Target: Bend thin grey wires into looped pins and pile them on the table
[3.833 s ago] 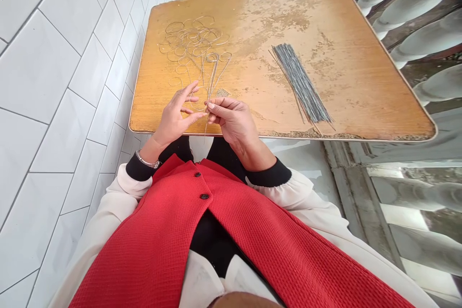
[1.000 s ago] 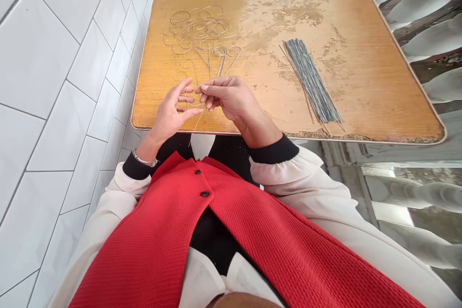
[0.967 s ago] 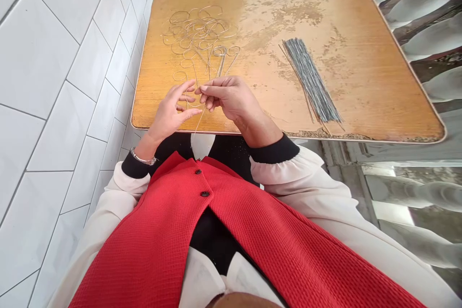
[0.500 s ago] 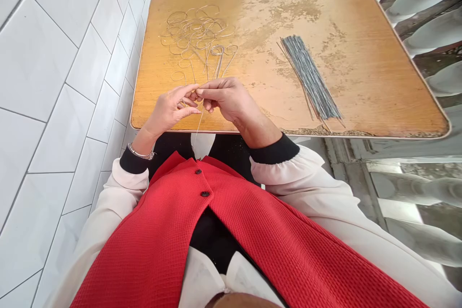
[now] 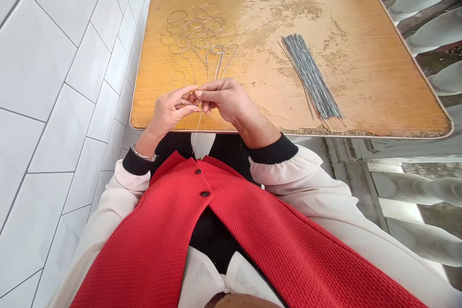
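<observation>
Over the table's near edge my two hands meet, fingertips touching. A thin wire [image 5: 197, 131] runs between them and hangs down toward my lap. My left hand [image 5: 171, 108] pinches the wire, its thumb stretched toward the right fingers. With thumb and forefinger pressed together, my right hand [image 5: 227, 98] grips the wire's upper part; its end is hidden among the fingers. Just beyond the hands lies a loose pile of wires bent into loops [image 5: 200, 31], some with straight tails pointing toward me. Farther right is a bundle of straight grey wires [image 5: 312, 77].
The worn wooden table [image 5: 260, 62] has peeling patches and a chipped near edge. A white tiled wall [image 5: 54, 67] runs close along the left. White balusters [image 5: 433, 33] stand to the right of the table.
The left thumb has moved closer to the right fingers, onto the wire. The hanging wire has shifted slightly left. Both piles on the table stay as they were.
</observation>
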Tool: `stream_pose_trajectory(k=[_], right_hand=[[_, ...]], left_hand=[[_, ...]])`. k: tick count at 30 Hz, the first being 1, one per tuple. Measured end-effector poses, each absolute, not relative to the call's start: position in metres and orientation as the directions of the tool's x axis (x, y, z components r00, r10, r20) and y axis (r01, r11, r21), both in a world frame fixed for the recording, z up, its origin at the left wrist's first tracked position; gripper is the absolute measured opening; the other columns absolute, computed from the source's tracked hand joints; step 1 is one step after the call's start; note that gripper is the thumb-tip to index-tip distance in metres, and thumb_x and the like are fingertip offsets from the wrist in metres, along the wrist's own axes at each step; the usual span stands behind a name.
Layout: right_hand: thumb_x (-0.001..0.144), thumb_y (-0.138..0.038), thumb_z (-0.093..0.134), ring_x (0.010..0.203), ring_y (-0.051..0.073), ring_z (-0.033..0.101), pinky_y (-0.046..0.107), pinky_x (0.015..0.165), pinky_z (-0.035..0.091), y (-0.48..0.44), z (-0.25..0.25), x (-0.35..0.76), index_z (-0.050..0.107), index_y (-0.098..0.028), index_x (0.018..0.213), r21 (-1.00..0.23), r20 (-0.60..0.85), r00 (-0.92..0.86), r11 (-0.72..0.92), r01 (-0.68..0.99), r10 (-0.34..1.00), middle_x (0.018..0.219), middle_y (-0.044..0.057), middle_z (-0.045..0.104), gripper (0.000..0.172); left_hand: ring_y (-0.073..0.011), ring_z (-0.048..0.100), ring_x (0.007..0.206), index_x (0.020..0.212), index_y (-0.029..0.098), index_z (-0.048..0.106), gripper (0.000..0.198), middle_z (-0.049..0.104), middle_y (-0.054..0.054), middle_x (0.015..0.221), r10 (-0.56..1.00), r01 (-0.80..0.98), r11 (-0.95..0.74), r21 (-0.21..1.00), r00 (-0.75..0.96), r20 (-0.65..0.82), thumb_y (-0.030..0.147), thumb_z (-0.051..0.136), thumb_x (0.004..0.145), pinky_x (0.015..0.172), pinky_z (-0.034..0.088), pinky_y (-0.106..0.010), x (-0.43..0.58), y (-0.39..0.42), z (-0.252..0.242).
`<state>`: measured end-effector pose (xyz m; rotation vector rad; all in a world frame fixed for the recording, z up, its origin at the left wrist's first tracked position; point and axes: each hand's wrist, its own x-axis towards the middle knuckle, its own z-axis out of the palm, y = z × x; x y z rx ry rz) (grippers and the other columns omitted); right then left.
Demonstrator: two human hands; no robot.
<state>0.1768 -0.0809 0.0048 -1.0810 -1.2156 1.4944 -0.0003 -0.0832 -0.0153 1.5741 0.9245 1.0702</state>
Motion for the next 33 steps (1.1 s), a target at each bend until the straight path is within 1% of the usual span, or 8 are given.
stream_pose_trajectory(k=[4, 7, 13, 17, 22, 25, 28, 33], right_hand=[[0.075, -0.031, 0.087, 0.041, 0.007, 0.049, 0.021, 0.039, 0.042, -0.080, 0.003, 0.177, 0.073, -0.019, 0.062, -0.991, -0.070, -0.192, -0.091, -0.103, 0.979, 0.056, 0.001, 0.065, 0.023], [0.076, -0.031, 0.086, 0.042, 0.006, 0.049, 0.020, 0.040, 0.040, -0.079, 0.003, 0.177, 0.074, -0.019, 0.066, -0.994, -0.042, -0.145, -0.055, -0.089, 0.989, 0.055, -0.001, 0.064, 0.019], [0.081, -0.021, 0.080, 0.043, 0.006, 0.047, 0.021, 0.043, 0.039, -0.082, 0.003, 0.174, 0.072, -0.018, 0.067, -0.998, -0.010, -0.065, -0.014, -0.063, 0.998, 0.052, -0.002, 0.059, 0.016], [0.081, -0.020, 0.080, 0.045, 0.006, 0.048, 0.022, 0.045, 0.039, -0.085, 0.001, 0.173, 0.069, -0.018, 0.065, -0.999, 0.016, -0.049, 0.014, -0.040, 0.999, 0.054, -0.002, 0.058, 0.019], [0.082, -0.019, 0.078, 0.046, 0.006, 0.047, 0.023, 0.046, 0.037, -0.084, -0.003, 0.172, 0.069, -0.020, 0.064, -0.997, 0.068, 0.034, 0.067, 0.029, 0.997, 0.055, -0.002, 0.057, 0.020], [0.080, -0.021, 0.079, 0.047, 0.007, 0.048, 0.023, 0.046, 0.038, -0.083, -0.004, 0.170, 0.068, -0.020, 0.065, -0.997, 0.076, 0.045, 0.074, 0.039, 0.996, 0.057, -0.002, 0.058, 0.018], [0.080, -0.026, 0.081, 0.047, 0.007, 0.048, 0.023, 0.046, 0.038, -0.084, -0.002, 0.171, 0.069, -0.020, 0.067, -0.998, 0.055, 0.025, 0.055, -0.011, 0.998, 0.061, -0.001, 0.062, 0.019], [0.082, -0.041, 0.080, 0.046, 0.005, 0.048, 0.022, 0.044, 0.040, -0.094, -0.002, 0.173, 0.074, -0.020, 0.078, -0.976, -0.016, -0.044, -0.025, -0.218, 0.999, 0.072, 0.001, 0.071, 0.022]], left_hand=[[-0.0149, 0.076, 0.087, 0.113, 0.027, 0.073, 0.050, 0.078, -0.001, 0.099, 0.932, 0.101, -0.247, 0.964, 0.297, 0.207, 0.024, 0.091, 0.067, 0.083, 0.060, -0.027, 0.000, -0.083, -0.016], [-0.0140, 0.075, 0.083, 0.116, 0.026, 0.068, 0.057, 0.077, -0.001, 0.095, 0.945, 0.115, -0.228, 0.967, 0.265, 0.192, 0.027, 0.093, 0.065, 0.074, 0.059, -0.023, -0.001, -0.083, -0.015], [-0.0054, 0.066, 0.062, 0.092, 0.018, 0.068, 0.021, 0.074, 0.000, 0.083, 0.972, 0.016, -0.031, 0.999, 0.235, 0.027, 0.034, 0.078, 0.084, 0.052, 0.047, -0.015, 0.004, -0.092, -0.012], [-0.0052, 0.064, 0.063, 0.094, 0.020, 0.071, 0.017, 0.073, 0.001, 0.084, 0.966, -0.044, -0.005, 0.999, 0.260, 0.017, 0.033, 0.077, 0.085, 0.053, 0.047, -0.017, 0.010, -0.098, -0.014], [-0.0078, 0.065, 0.073, 0.097, 0.022, 0.074, 0.023, 0.074, 0.001, 0.089, 0.957, -0.087, -0.082, 0.993, 0.273, 0.102, 0.024, 0.083, 0.076, 0.054, 0.048, -0.018, 0.017, -0.101, -0.021], [-0.0050, 0.060, 0.064, 0.090, 0.022, 0.074, 0.013, 0.073, 0.002, 0.086, 0.968, -0.103, -0.128, 0.986, 0.204, 0.147, 0.024, 0.080, 0.079, 0.050, 0.045, -0.017, 0.023, -0.102, -0.022], [-0.0039, 0.060, 0.062, 0.084, 0.020, 0.071, 0.004, 0.073, 0.002, 0.084, 0.987, -0.113, -0.103, 0.988, 0.109, 0.116, 0.023, 0.073, 0.086, 0.050, 0.044, -0.017, 0.026, -0.102, -0.021], [-0.0056, 0.068, 0.076, 0.086, 0.020, 0.067, 0.009, 0.074, 0.001, 0.087, 0.999, -0.173, 0.023, 0.985, 0.036, -0.017, 0.024, 0.067, 0.093, 0.062, 0.049, -0.018, 0.023, -0.100, -0.021]])
